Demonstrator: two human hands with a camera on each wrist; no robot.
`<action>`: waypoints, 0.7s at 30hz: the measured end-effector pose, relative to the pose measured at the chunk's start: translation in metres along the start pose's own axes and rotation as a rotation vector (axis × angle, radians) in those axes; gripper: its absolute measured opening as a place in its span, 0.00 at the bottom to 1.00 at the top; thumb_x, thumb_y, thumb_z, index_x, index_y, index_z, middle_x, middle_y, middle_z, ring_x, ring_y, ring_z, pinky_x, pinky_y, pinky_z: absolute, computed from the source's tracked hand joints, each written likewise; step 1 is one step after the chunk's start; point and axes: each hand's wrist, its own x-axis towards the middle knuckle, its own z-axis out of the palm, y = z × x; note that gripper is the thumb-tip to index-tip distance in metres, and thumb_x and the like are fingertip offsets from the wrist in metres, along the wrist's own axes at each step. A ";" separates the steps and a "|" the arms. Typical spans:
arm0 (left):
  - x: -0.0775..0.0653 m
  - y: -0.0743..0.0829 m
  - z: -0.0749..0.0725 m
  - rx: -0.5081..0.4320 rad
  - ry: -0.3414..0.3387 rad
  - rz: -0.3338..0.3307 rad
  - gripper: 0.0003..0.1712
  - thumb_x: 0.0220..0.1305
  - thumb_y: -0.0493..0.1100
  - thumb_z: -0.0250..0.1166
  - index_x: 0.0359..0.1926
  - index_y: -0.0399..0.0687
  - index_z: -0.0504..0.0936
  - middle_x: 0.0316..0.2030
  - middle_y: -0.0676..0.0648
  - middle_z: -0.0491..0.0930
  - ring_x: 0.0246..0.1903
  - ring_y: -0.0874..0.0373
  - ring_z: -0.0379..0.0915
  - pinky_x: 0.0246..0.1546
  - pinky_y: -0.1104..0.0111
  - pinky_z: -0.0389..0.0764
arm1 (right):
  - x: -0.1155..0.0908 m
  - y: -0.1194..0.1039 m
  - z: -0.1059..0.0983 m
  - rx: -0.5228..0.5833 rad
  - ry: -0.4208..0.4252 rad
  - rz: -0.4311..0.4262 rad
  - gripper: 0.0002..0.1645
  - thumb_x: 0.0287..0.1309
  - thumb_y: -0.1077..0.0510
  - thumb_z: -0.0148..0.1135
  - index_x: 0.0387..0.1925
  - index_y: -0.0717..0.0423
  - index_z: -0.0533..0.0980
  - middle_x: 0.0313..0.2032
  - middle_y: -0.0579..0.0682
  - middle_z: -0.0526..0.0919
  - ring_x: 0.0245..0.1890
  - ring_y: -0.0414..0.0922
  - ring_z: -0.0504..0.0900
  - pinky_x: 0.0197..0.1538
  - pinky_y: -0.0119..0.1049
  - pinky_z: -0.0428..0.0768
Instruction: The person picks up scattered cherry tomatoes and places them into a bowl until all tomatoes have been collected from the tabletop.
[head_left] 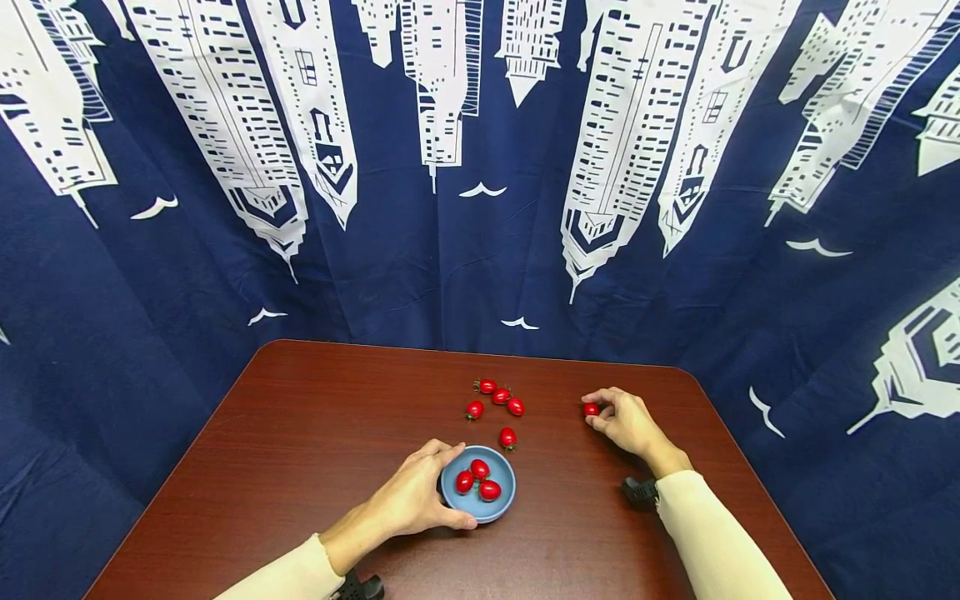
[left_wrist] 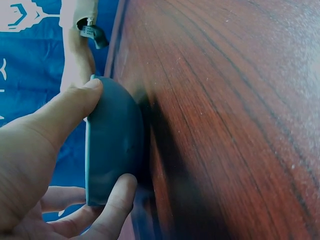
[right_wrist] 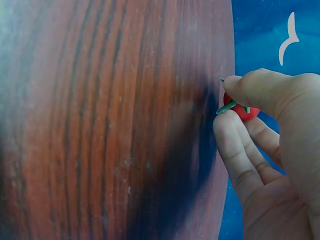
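Note:
A small blue bowl [head_left: 507, 506] holds three cherry tomatoes [head_left: 489, 491]. My left hand [head_left: 415, 492] grips the bowl by its rim and side, thumb on the near edge and fingers on the far edge. In the left wrist view the bowl's outer wall [left_wrist: 115, 140] shows close over the table, a dark shadow beside it. Off to the right, my right hand [head_left: 628, 423] pinches a single cherry tomato [head_left: 591, 409] between thumb and fingers. Its green stem [right_wrist: 227, 106] pokes out past the fingertips in the right wrist view.
Several loose cherry tomatoes [head_left: 501, 397] lie on the brown wooden table [head_left: 315, 433] beyond the bowl. One tomato [head_left: 507, 437] lies just past the bowl's far rim. Behind the table's far edge hangs a dark blue curtain [head_left: 405, 275] with white printed buildings.

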 end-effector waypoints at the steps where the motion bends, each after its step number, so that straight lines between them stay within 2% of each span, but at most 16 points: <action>1: 0.000 0.000 0.000 -0.002 -0.006 -0.004 0.66 0.46 0.59 0.98 0.80 0.33 0.80 0.66 0.40 0.86 0.63 0.45 0.85 0.69 0.52 0.88 | 0.000 -0.001 0.000 -0.002 0.002 -0.006 0.21 0.66 0.68 0.82 0.59 0.61 0.91 0.48 0.57 0.91 0.36 0.39 0.88 0.39 0.26 0.82; 6: 0.000 0.000 -0.002 -0.022 -0.019 -0.020 0.65 0.46 0.57 0.98 0.80 0.34 0.80 0.64 0.41 0.87 0.62 0.46 0.84 0.68 0.52 0.88 | -0.002 -0.008 -0.001 -0.001 0.016 -0.053 0.21 0.65 0.68 0.83 0.58 0.63 0.91 0.47 0.56 0.91 0.35 0.36 0.87 0.39 0.25 0.83; 17: 0.000 0.000 -0.002 -0.038 0.008 -0.020 0.61 0.44 0.58 0.99 0.75 0.38 0.82 0.60 0.43 0.88 0.62 0.45 0.86 0.68 0.51 0.87 | -0.006 -0.032 0.001 0.023 0.028 -0.176 0.22 0.62 0.70 0.84 0.57 0.65 0.90 0.44 0.57 0.91 0.33 0.34 0.87 0.38 0.25 0.86; 21: -0.001 -0.001 -0.001 -0.035 0.003 -0.020 0.61 0.44 0.57 0.99 0.75 0.37 0.82 0.60 0.43 0.88 0.61 0.45 0.86 0.67 0.51 0.88 | -0.009 -0.043 0.000 0.027 0.016 -0.197 0.21 0.62 0.70 0.84 0.57 0.62 0.91 0.44 0.56 0.91 0.34 0.35 0.87 0.39 0.26 0.88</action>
